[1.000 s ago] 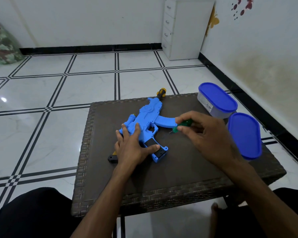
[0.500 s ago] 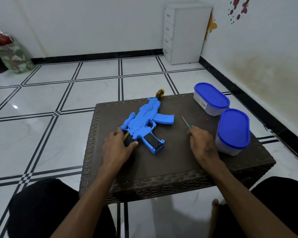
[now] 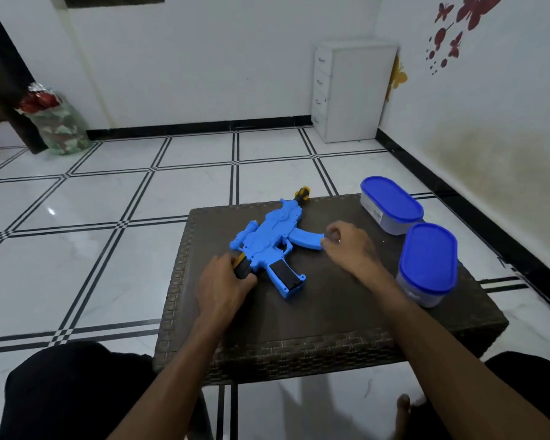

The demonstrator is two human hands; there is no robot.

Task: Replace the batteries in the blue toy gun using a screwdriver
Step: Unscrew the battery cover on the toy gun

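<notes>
The blue toy gun [image 3: 273, 231] lies flat on the dark woven table [image 3: 331, 315], its yellow-tipped muzzle pointing away from me. My left hand [image 3: 223, 287] grips the black and yellow stock at the gun's near-left end. My right hand [image 3: 346, 246] sits just right of the curved blue magazine, fingers curled. A thin glint of metal shows between its fingers where the small screwdriver lay; the rest of the screwdriver is hidden under the hand.
Two blue-lidded plastic containers stand on the table's right side, one at the back [image 3: 391, 201] and one nearer [image 3: 427, 262]. A white drawer cabinet [image 3: 353, 90] stands in the far corner. A wrapped bundle [image 3: 58, 125] sits on the tiled floor at far left.
My right hand moved forward over the screwdriver and curled its fingers beside the magazine. My left hand slid from the gun's body back to the stock.
</notes>
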